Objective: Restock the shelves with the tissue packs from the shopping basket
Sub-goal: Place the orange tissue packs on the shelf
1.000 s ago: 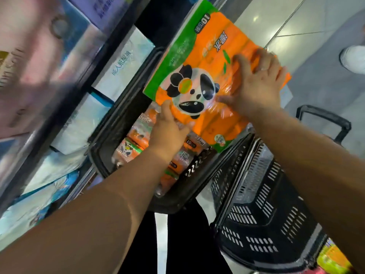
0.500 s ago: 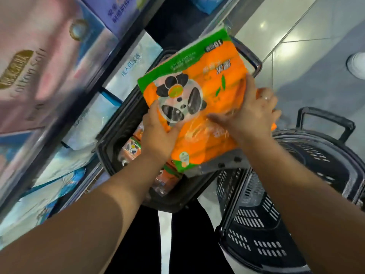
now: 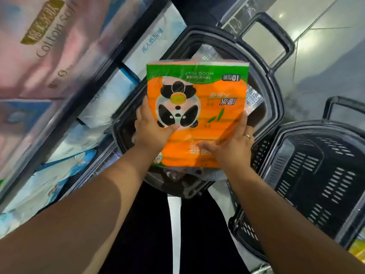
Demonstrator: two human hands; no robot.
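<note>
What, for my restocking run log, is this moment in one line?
left hand: grips orange tissue pack, left edge | right hand: grips its near-right corner | shopping basket: beneath the pack

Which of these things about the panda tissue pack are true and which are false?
1. The left hand and the right hand both hold the orange panda tissue pack. True.
2. The pack lies on a shelf. False: it is held over the black shopping basket.
3. The right hand wears a ring. True.
4. The panda picture is the right way up in this view. False: the panda and the print are upside down.
</note>
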